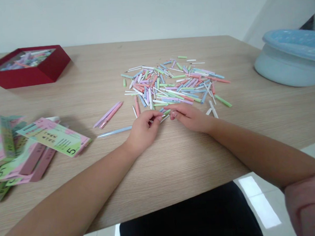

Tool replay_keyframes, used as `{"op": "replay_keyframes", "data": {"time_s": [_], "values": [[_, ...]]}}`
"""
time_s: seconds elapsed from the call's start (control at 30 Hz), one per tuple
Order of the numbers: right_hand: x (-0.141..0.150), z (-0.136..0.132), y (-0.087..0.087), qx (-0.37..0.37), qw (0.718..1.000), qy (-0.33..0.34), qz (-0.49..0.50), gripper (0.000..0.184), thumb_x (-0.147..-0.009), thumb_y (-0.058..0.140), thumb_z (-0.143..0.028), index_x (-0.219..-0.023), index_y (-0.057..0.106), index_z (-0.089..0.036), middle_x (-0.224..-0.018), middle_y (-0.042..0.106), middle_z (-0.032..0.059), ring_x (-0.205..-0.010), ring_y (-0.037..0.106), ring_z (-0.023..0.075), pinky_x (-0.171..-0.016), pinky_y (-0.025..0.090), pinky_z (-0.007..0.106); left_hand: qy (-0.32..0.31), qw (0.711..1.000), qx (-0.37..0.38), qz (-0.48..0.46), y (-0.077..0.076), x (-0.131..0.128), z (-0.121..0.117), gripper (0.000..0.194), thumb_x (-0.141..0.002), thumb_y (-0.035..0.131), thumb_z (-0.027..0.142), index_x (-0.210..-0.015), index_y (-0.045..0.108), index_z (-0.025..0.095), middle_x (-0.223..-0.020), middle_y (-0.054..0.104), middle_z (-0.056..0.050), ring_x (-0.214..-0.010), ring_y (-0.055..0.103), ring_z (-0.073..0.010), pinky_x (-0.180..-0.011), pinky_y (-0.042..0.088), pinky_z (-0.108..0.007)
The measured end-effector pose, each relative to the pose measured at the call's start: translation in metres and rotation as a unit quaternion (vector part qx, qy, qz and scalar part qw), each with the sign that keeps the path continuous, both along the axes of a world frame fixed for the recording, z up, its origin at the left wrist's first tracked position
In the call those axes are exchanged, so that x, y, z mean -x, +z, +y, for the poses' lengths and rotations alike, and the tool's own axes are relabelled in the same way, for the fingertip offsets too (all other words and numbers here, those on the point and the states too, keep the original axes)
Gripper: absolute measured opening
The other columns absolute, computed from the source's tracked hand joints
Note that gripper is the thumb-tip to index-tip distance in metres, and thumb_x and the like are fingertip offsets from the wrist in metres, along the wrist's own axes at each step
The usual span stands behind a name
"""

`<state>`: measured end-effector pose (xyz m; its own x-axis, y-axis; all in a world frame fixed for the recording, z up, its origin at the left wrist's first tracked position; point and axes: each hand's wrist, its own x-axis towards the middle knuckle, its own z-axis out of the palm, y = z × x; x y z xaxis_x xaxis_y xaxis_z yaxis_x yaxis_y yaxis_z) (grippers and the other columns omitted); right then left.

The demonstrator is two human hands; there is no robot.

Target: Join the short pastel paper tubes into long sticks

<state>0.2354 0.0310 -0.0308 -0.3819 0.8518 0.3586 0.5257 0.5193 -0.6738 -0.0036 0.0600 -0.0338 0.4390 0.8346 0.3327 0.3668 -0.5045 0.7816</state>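
A heap of pastel pen parts [175,83] in pink, green, blue, purple and white lies spread on the wooden table [176,159]. My left hand [143,127] and my right hand [189,116] meet at the heap's near edge. Both pinch a small green and white pen piece [166,114] between their fingertips. A few assembled pens lie to the left: pink and purple ones [108,114] and a light blue one [115,131].
A red box [27,67] holding pens sits at the back left. Flat pink and green packaging cartons [36,146] lie stacked at the left edge. A pale blue stool-like object [289,58] stands beyond the table's right side.
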Motion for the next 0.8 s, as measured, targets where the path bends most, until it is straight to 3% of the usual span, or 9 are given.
{"op": "replay_keyframes", "data": {"time_s": [0.1,0.23,0.8], "values": [[0.006,-0.004,-0.001,0.078,0.994,0.016,0.07,0.035,-0.103,0.057,-0.03,-0.138,0.052,-0.027,-0.105,0.079,0.0034,-0.105,0.074,0.0225,-0.097,0.055,0.044,-0.006,1.0,0.007,0.004,0.0,0.0,0.0,0.015,-0.098,0.065,0.028,-0.106,0.076,0.021,-0.095,0.078,-0.003,-0.082,0.068,-0.0168,-0.075,0.052,-0.03],[0.014,-0.007,-0.003,0.142,0.984,0.021,0.104,0.019,-0.099,0.067,-0.036,-0.114,0.057,-0.028,-0.101,0.08,0.0017,-0.101,0.076,0.024,-0.09,0.058,0.043,-0.021,1.0,0.011,0.012,0.001,0.0,-0.002,0.013,-0.097,0.066,0.028,-0.104,0.077,0.023,-0.094,0.078,-0.002,-0.082,0.069,-0.0166,-0.075,0.053,-0.029],[0.011,-0.006,-0.003,0.15,0.983,0.002,0.105,0.012,-0.096,0.07,-0.036,-0.101,0.063,-0.027,-0.094,0.077,0.0004,-0.089,0.075,0.0216,-0.08,0.058,0.039,-0.034,0.999,-0.008,0.034,0.003,0.002,-0.004,0.015,-0.098,0.064,0.027,-0.104,0.078,0.023,-0.098,0.078,-0.003,-0.087,0.07,-0.0177,-0.082,0.055,-0.031]]}}
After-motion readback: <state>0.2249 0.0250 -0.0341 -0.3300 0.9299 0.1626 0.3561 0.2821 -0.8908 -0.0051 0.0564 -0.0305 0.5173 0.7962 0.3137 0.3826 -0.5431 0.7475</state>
